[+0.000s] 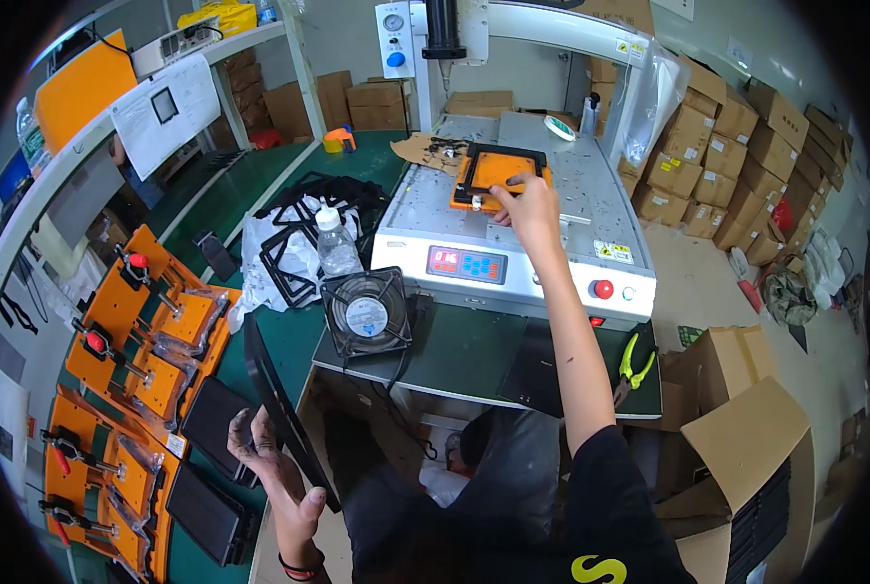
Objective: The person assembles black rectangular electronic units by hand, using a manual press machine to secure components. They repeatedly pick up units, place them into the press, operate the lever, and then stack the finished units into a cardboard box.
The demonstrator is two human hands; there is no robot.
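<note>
My left hand [281, 479] grips a thin black panel [281, 409], tilted nearly edge-on, between thumb and fingers. Its fingertips look dark with smudges. Over the machine bed, my right hand [530, 206] has its fingers closed at the near edge of a black rectangular frame [471, 171]. That frame lies on an orange fixture plate [509, 167]. Part of the frame's right side is hidden by my hand. Above and behind the fixture hangs the dispensing head [444, 44] with its nozzle pointing down.
A fan [367, 310], a clear bottle [334, 238] and stacked black frames [284, 255] stand left of the machine [425, 238]. Orange clamp jigs [157, 384] line the left bench. Green-handled pliers [635, 362] lie at the right edge. An open carton [746, 453] stands lower right.
</note>
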